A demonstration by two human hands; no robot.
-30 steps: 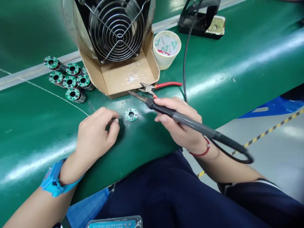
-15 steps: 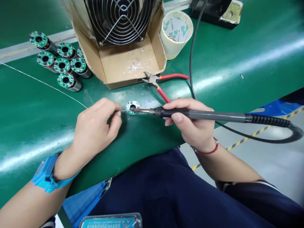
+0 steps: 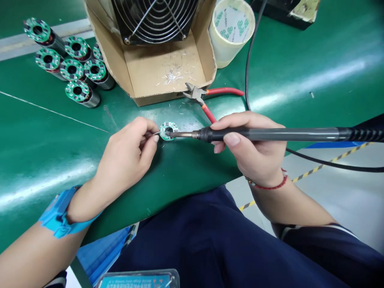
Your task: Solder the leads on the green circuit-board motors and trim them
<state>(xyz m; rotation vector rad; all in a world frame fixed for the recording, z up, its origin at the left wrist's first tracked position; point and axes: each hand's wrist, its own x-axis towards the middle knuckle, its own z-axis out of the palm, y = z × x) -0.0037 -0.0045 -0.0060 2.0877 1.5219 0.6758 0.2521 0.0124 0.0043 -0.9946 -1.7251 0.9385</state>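
My right hand (image 3: 250,146) grips a soldering iron (image 3: 265,134) by its dark sleeve, and the tip rests at a ring-shaped green circuit board (image 3: 164,137). Between thumb and forefinger, my left hand (image 3: 130,148) pinches a thin solder wire (image 3: 57,111), whose short end reaches the board's left edge. The wire runs off behind this hand to the left side of the view. Whatever lies under the board is hidden. Just beyond my right hand lie diagonal cutters (image 3: 196,95) with red handles, jaws apart, leaning against the cardboard box.
A cardboard box (image 3: 138,86) holding a fan (image 3: 156,20) and wire clippings stands at the back. Several motor parts topped with round boards (image 3: 77,91) are at the left. A tape roll (image 3: 220,50) stands right of the box, near the black cable (image 3: 247,80) and a sponge holder (image 3: 288,16).
The view has shifted slightly, with the back objects higher in the picture. My left fingers have come closer to the board with the solder wire. The iron's tip stays at the board.
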